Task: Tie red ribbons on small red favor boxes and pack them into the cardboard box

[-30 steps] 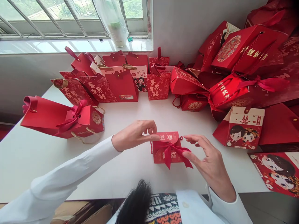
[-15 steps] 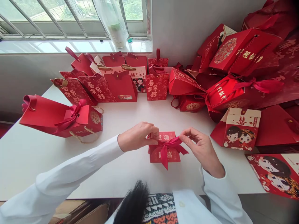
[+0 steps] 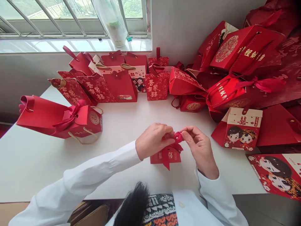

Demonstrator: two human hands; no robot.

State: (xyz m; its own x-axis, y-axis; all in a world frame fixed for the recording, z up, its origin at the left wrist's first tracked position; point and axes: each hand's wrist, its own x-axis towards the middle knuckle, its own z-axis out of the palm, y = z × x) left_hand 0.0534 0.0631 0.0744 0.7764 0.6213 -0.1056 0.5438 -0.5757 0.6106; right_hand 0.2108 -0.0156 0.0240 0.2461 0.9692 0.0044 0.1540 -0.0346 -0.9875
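red ribbon (image 3: 179, 137) took centre stage, bunched into a loop above the small red box (image 3: 176, 158), and both hands were right on it! the left hand (image 3: 154, 141) came across from the side, fingers curled and closed at the loop's left edge, its knuckles covering the back of the box; the right hand (image 3: 199, 146) pinched the other edge between thumb and fingertips. below them the box sat near the front edge of the white tabletop (image 3: 127, 180), pale lettering on its face, one ribbon tail trailing down over it. out on the left, a larger red box (image 3: 82, 127) wore its own bow and cream cord handles. along the back, what a line-up: red gift bags (image 3: 121, 86) stood packed together under the barred window (image 3: 72, 18), a plastic-wrapped cup (image 3: 117, 34) on the sill above. over on the right, red boxes (image 3: 246, 50) lay heaped against the wall, with a cartoon-couple box (image 3: 243, 135) upright in front and a printed card (image 3: 275, 175) jutting past the tabletop's edge.
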